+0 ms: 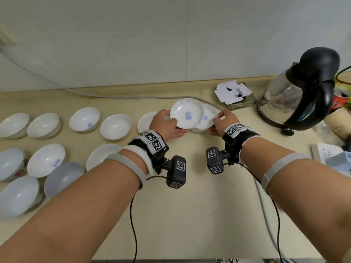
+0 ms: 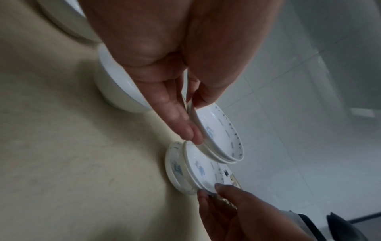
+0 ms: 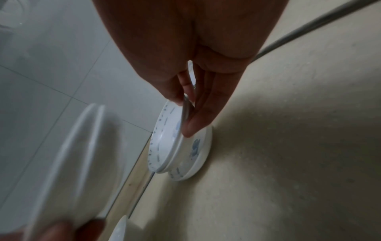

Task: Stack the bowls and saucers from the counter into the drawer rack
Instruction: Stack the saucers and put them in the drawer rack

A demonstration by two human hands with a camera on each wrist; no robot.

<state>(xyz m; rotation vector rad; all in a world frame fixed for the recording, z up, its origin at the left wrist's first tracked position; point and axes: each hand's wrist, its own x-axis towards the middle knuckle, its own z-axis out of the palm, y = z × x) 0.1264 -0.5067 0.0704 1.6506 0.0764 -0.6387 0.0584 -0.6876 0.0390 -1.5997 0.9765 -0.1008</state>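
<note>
Left hand (image 1: 167,124) pinching raised saucer (image 1: 187,113) rim, right hand (image 1: 221,123) pinching lower saucer (image 1: 207,118)

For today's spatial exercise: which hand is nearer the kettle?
Right. The right hand holds a saucer on the kettle's side of the counter, with a gap between. The left hand grips another saucer farther away, beyond the right hand.

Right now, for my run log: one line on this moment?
left hand: holds saucers | right hand: pinches saucer | bowls: on counter
</note>
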